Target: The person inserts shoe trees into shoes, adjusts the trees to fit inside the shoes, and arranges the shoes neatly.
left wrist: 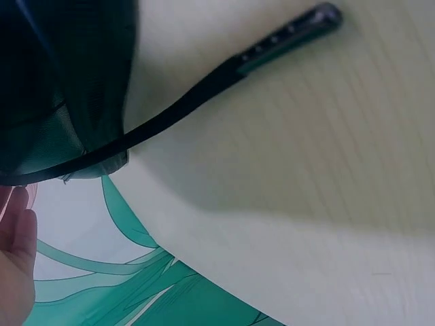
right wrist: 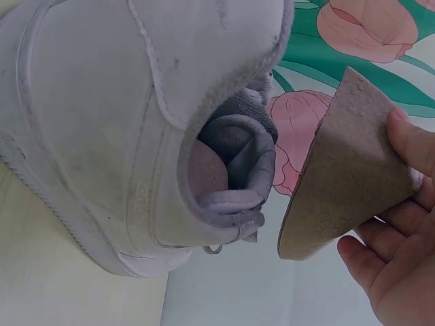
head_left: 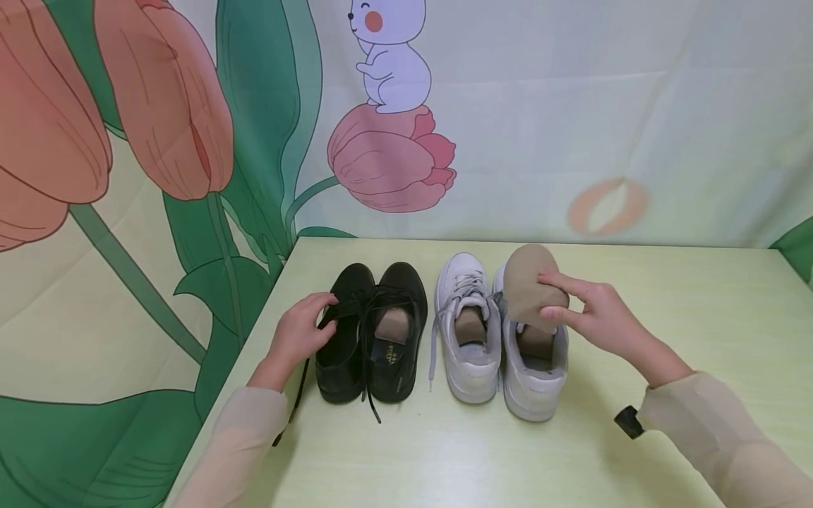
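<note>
My right hand (head_left: 591,310) pinches a brown paper-pulp shoe insert (head_left: 528,282) between thumb and fingers, above the right white sneaker (head_left: 536,395). The right wrist view shows the insert (right wrist: 340,170) folded and apart from the sneaker (right wrist: 88,129). Another brown insert (head_left: 536,341) sits inside that sneaker. My left hand (head_left: 298,331) is at the left side of the left black shoe (head_left: 339,374), its thumb and forefinger apart at the opening. A black lace (left wrist: 183,109) hangs beside this shoe in the left wrist view, where only part of the hand (left wrist: 15,265) shows.
The right black shoe (head_left: 416,353) and left white sneaker (head_left: 473,381) stand between them, each with a brown insert inside. All the shoes point away on a pale table (head_left: 413,466). Behind it hangs a printed cloth (head_left: 521,155). A small black object (head_left: 629,422) is at the right sleeve.
</note>
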Demonstrator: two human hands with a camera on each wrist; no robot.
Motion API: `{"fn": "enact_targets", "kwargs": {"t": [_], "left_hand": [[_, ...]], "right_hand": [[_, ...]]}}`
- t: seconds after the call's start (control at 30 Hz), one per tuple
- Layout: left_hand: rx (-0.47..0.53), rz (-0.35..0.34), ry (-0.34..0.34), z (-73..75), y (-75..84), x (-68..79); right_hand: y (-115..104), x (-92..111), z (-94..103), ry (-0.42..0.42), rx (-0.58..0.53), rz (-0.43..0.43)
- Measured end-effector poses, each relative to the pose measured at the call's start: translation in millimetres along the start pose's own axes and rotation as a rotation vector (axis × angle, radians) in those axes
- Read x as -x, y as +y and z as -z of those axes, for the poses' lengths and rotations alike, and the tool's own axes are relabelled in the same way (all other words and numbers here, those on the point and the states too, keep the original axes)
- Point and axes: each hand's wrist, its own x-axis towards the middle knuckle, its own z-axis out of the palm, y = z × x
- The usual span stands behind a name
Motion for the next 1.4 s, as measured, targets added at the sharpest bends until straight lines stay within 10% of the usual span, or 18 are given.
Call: {"fn": "enact_targets", "kwargs": {"t": [0.43, 1.4], "left_hand": [[-0.074, -0.086, 0.106, -0.5, -0.1, -3.2], [0.097, 0.068, 0.084, 5.0, 2.6, -12.2]], "right_hand": [[-9, -6, -6.5, -0.034, -0.024, 0.043], [-49, -31, -29.2, -0.168, -0.099, 0.206]]}}
